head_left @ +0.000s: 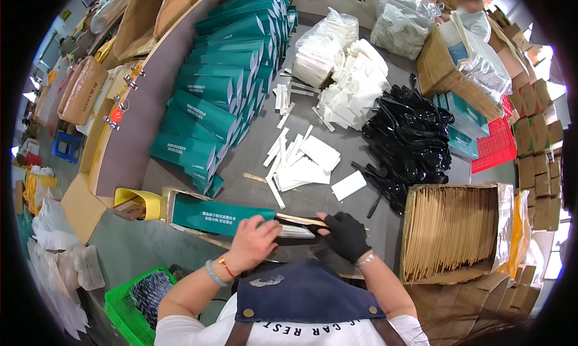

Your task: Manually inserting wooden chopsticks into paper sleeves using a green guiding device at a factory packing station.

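Observation:
My left hand is bent over the open end of a green paper sleeve and grips its edge. The sleeve lies along a narrow cardboard box at the table's near edge. My right hand, in a black fingerless glove, pinches a pair of wooden chopsticks whose far end reaches the sleeve's mouth. A dark strip, possibly a black spoon, runs under the chopsticks. Below that is a flat white piece, its kind partly hidden by my fingers.
Green sleeves lie stacked at the left. White packets, loose white strips and cards lie mid-table. Right are black spoons and a box of chopsticks. A yellow container sits beside the narrow box; a green basket is below.

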`<state>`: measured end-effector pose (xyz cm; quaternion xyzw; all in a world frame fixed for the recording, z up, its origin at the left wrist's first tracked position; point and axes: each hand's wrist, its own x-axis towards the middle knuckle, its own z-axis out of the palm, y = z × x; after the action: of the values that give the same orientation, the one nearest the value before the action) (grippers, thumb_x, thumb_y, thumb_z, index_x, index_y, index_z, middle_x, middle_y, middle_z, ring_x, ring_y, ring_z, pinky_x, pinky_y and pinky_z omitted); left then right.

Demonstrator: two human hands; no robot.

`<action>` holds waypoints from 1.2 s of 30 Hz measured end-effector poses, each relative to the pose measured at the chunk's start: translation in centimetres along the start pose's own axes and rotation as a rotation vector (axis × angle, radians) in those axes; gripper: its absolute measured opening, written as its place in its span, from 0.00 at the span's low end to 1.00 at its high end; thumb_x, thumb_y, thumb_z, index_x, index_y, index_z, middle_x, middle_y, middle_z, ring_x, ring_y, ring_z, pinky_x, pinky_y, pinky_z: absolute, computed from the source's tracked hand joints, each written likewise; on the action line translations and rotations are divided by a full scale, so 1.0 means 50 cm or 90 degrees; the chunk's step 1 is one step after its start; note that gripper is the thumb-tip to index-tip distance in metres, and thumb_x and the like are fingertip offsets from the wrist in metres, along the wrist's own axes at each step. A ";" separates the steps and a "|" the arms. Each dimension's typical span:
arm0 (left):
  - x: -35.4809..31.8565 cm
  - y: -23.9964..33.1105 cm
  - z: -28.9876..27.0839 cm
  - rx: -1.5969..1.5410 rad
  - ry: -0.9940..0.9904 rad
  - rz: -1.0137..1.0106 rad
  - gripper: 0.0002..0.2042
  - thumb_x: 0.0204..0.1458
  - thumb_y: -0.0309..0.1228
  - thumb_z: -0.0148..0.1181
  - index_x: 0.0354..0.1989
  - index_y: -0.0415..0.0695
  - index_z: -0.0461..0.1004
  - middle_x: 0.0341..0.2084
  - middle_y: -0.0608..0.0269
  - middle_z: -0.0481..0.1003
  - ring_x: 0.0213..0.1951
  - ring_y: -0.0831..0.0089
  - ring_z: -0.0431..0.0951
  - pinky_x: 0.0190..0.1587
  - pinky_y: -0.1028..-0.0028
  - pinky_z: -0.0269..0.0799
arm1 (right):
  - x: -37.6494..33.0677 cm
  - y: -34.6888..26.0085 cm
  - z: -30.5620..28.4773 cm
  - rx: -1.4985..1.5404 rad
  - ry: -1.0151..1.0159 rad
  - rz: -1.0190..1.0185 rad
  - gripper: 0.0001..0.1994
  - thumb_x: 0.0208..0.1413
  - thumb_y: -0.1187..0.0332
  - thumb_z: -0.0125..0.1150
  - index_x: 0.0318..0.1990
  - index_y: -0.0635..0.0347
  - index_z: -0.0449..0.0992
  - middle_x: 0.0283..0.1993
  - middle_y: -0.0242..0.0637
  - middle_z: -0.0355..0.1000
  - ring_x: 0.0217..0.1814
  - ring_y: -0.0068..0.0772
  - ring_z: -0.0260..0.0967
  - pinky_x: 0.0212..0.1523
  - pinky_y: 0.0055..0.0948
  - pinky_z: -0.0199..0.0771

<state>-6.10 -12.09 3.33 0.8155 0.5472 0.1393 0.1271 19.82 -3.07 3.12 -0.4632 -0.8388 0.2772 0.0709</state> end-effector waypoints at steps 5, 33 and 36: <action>0.010 -0.045 -0.021 -0.030 0.005 -0.075 0.36 0.30 0.38 0.75 0.54 0.43 0.70 0.55 0.56 0.66 0.55 0.53 0.63 0.60 0.53 0.57 | -0.036 0.053 0.026 -0.085 0.014 -0.139 0.20 0.52 0.64 0.62 0.55 0.39 0.75 0.36 0.34 0.74 0.34 0.39 0.72 0.32 0.37 0.72; 0.113 0.005 0.022 0.032 -0.007 0.066 0.25 0.37 0.32 0.68 0.49 0.51 0.73 0.44 0.57 0.69 0.45 0.58 0.69 0.46 0.61 0.66 | 0.012 -0.057 0.049 0.008 0.193 -0.069 0.26 0.36 0.59 0.73 0.44 0.56 0.71 0.43 0.40 0.70 0.47 0.41 0.68 0.48 0.47 0.62; 0.140 0.015 -0.024 0.062 -0.303 0.076 0.17 0.34 0.32 0.69 0.37 0.52 0.76 0.38 0.58 0.68 0.43 0.57 0.70 0.39 0.60 0.69 | 0.005 -0.022 0.041 -0.055 0.076 -0.070 0.32 0.31 0.50 0.74 0.46 0.53 0.73 0.44 0.38 0.71 0.49 0.40 0.68 0.49 0.47 0.60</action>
<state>-3.38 -5.79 5.32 0.8615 0.4586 -0.0760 0.2041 18.12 -4.15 1.96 -0.4348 -0.8684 0.2082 0.1160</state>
